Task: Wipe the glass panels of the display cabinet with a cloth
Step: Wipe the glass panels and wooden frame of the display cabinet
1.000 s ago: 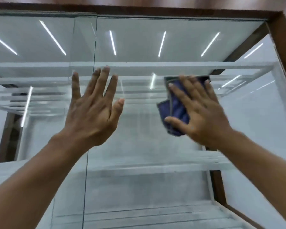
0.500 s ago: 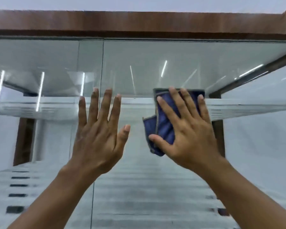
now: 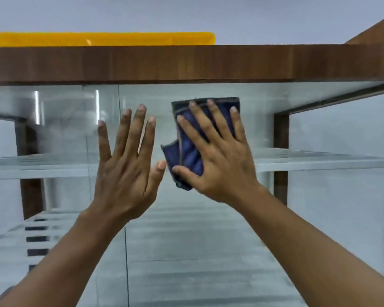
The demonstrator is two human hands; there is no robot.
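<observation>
Spread flat, the right hand (image 3: 222,167) has no closed grip: its straight fingers and palm press a folded blue cloth (image 3: 188,155) against the upper part of the cabinet's front glass panel (image 3: 208,244), just below the wooden top frame (image 3: 186,63). The left hand (image 3: 124,176) is open too and holds nothing. It is raised just beside the cloth, over the vertical seam (image 3: 126,251) between panels; whether it touches the glass cannot be told. The wipe would probably go best with even palm pressure and overlapping passes, carried right up to the frame and along the seam. Bare left fingertips on wiped glass would likely leave prints.
</observation>
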